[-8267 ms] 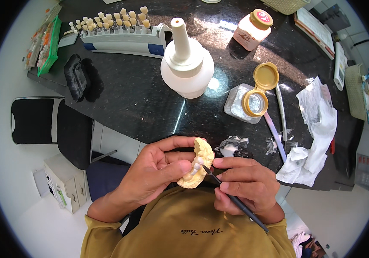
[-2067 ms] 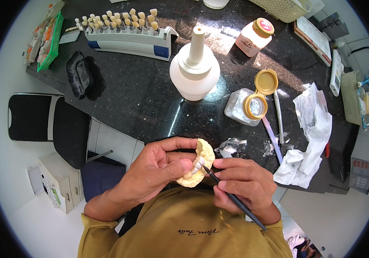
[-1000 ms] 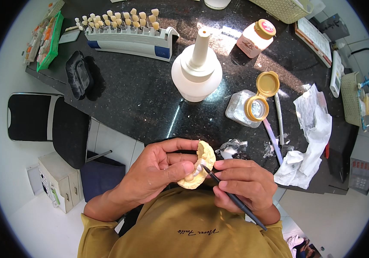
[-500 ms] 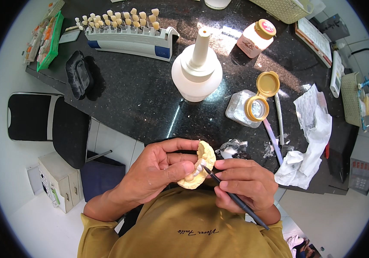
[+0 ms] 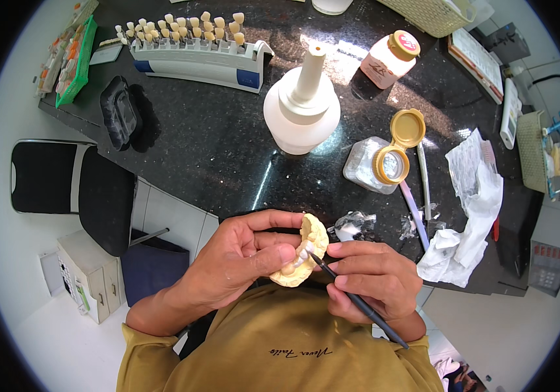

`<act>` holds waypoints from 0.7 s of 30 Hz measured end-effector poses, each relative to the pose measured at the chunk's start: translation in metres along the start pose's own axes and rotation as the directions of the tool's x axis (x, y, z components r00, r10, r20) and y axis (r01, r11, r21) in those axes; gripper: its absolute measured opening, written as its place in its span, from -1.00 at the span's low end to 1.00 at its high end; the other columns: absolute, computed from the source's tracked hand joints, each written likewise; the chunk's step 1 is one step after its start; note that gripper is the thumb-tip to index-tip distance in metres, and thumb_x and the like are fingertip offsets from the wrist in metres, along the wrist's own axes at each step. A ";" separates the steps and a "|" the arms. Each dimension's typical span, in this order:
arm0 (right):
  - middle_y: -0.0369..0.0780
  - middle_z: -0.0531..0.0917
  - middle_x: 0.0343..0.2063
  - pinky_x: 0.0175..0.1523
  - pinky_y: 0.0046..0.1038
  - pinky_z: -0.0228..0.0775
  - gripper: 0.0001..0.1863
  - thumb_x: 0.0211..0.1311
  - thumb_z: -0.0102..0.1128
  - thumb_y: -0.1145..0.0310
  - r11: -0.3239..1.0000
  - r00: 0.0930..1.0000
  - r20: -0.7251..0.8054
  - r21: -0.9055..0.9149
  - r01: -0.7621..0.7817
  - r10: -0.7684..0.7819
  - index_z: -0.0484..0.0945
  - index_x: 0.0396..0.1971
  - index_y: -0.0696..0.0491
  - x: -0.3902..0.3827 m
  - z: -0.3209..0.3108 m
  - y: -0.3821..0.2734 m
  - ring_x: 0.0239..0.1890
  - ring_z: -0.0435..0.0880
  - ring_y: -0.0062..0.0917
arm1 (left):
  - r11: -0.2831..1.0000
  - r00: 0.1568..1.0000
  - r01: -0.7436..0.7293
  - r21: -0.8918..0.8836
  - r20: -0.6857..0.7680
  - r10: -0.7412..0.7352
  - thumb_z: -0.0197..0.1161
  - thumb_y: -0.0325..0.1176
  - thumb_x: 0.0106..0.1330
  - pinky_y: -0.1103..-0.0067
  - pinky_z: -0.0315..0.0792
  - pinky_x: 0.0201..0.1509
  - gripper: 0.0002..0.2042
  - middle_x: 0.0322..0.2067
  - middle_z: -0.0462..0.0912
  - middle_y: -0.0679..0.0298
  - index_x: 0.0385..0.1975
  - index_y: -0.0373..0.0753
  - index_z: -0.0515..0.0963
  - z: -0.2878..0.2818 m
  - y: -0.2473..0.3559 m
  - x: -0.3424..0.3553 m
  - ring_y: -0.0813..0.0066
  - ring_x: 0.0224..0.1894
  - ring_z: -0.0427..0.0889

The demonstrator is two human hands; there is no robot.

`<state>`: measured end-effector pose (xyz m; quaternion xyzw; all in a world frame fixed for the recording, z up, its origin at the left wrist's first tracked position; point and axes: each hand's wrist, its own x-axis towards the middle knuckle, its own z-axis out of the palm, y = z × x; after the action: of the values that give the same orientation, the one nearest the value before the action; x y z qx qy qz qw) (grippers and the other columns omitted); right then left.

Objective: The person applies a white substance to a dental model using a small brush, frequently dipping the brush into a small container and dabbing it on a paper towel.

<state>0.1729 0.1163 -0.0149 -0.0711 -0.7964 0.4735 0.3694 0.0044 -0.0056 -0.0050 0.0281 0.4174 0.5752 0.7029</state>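
Note:
My left hand (image 5: 244,261) grips a yellowish plaster dental cast (image 5: 314,228) between thumb and fingers, just in front of my shirt. White tooth shapes (image 5: 304,253) sit along the middle of the cast, beside my left thumb. In my right hand (image 5: 384,277) is a slim black pen-shaped tool (image 5: 373,315), held like a pencil. Its fine tip meets, or almost meets, the white teeth; actual contact is too small to tell. Fingers of the left hand behind the cast are partly hidden.
On the dark speckled table stand a white bottle with a tall spout (image 5: 299,111), an open gold-lidded jar (image 5: 366,166), a pink jar (image 5: 388,62) and a tooth shade guide (image 5: 198,65). Crumpled tissue (image 5: 466,222) and slim tools lie right; a black tray (image 5: 118,114) lies left.
Almost nothing differs. Both hands keep their hold on the cast and the tool; the view has shifted very slightly.

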 end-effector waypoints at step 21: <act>-0.14 0.63 -0.47 -0.27 -0.42 0.63 -0.72 -0.21 0.44 0.60 1.000 1.000 0.006 -0.013 -0.001 0.001 0.54 -0.43 0.18 0.000 -0.001 0.000 -0.31 0.71 -0.26 | 1.000 1.000 0.003 -0.004 0.000 -0.003 0.20 -0.41 0.26 0.40 0.45 0.12 -0.56 -0.08 0.54 -0.10 0.08 -0.44 0.27 0.000 0.000 0.001 0.24 -0.01 0.58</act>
<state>0.1735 0.1167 -0.0148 -0.0726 -0.8006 0.4686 0.3664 0.0049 -0.0050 -0.0050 0.0258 0.4164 0.5750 0.7038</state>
